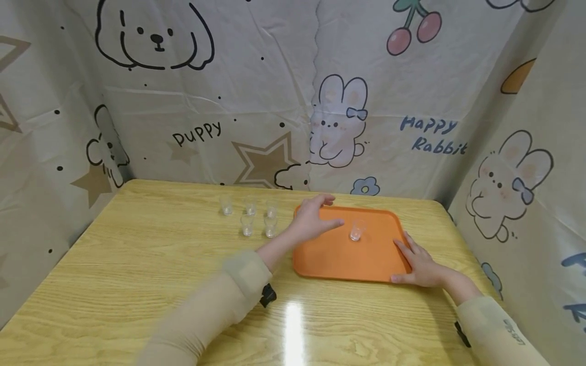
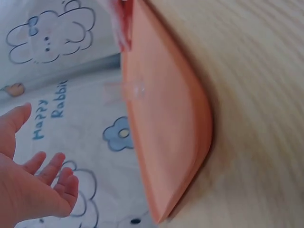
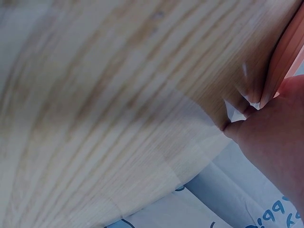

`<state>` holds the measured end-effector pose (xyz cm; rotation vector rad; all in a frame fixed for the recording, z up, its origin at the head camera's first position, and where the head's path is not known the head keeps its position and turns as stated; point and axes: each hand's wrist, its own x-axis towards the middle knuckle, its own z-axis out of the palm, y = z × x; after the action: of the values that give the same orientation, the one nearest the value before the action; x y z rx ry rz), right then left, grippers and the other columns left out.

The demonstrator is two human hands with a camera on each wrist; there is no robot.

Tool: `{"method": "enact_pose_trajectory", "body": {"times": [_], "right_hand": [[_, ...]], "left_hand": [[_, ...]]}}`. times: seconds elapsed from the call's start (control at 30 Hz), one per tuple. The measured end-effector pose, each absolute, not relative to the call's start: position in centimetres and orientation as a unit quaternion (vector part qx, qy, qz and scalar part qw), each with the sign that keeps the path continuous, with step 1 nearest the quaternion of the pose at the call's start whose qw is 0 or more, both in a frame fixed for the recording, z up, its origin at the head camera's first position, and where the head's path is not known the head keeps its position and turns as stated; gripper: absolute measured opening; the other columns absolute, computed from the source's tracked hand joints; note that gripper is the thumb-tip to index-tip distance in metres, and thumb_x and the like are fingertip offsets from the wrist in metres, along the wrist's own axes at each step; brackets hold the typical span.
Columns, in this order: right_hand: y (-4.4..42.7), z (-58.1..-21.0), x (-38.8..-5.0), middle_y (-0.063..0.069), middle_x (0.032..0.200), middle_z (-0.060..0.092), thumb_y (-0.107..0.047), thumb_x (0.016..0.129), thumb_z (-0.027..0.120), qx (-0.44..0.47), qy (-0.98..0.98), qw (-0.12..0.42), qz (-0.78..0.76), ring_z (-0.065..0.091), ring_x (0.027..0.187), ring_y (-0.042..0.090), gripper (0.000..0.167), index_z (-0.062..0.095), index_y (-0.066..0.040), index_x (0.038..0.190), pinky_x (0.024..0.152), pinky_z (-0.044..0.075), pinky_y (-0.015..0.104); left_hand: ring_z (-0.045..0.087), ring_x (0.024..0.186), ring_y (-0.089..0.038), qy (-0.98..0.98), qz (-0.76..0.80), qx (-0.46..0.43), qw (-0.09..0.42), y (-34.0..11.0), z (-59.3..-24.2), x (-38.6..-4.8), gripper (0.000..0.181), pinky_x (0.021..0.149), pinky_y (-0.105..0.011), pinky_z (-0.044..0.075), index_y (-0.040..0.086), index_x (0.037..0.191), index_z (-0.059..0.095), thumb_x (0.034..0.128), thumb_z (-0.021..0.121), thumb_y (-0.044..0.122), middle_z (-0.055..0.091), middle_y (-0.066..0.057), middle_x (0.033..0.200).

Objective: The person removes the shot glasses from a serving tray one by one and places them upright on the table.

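An orange tray (image 1: pixel 329 264) lies on the table, with one small clear glass (image 1: pixel 355 231) standing on it right of its middle. My left hand (image 1: pixel 311 218) is over the tray's left edge, thumb and fingers spread apart, holding nothing. In the left wrist view that hand (image 2: pixel 33 185) shows loosely bent fingers, apart from the glass (image 2: pixel 135 90). At the tray's right edge my right hand (image 1: pixel 421 267) rests against the rim with fingers spread. In the right wrist view some of its fingertips (image 3: pixel 232 129) reach down beside the tray (image 3: pixel 287 52).
Several more clear glasses (image 1: pixel 247 224) stand in two rows on the wooden table (image 1: pixel 137 264), left of the tray. A patterned cloth (image 1: pixel 256 101) hangs behind the table and along both sides.
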<state>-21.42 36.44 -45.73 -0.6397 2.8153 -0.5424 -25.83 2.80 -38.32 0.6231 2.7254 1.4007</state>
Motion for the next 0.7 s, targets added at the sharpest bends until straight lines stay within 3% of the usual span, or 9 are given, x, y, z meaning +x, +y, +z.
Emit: {"method": "enact_pose_trajectory", "body": {"times": [0.47, 0.7], "right_hand": [[36.4, -46.0, -21.5, 0.027, 0.153, -0.010, -0.053, 0.079, 0.068, -0.195, 0.954, 0.123, -0.191, 0.005, 0.133, 0.058, 0.104, 0.013, 0.002, 0.148, 0.100, 0.011, 0.072], [36.1, -45.2, -21.3, 0.034, 0.151, -0.004, -0.046, 0.077, 0.073, -0.197, 0.957, 0.116, -0.177, 0.009, 0.131, 0.059, 0.103, 0.017, 0.009, 0.145, 0.099, 0.013, 0.072]], "left_hand": [[0.044, 0.122, -0.024, 0.873, 0.456, 0.171, 0.039, 7.2, -42.3, -26.7, 0.066, 0.099, -0.042, 0.039, 0.016, 0.137, 0.047, 0.0805, 0.074, 0.038, 0.056, -0.001, 0.128], [0.046, 0.113, -0.020, 0.873, 0.461, 0.151, 0.050, 8.9, -44.1, -27.4, 0.067, 0.092, -0.037, 0.040, 0.018, 0.136, 0.047, 0.0789, 0.076, 0.038, 0.058, 0.002, 0.124]]}}
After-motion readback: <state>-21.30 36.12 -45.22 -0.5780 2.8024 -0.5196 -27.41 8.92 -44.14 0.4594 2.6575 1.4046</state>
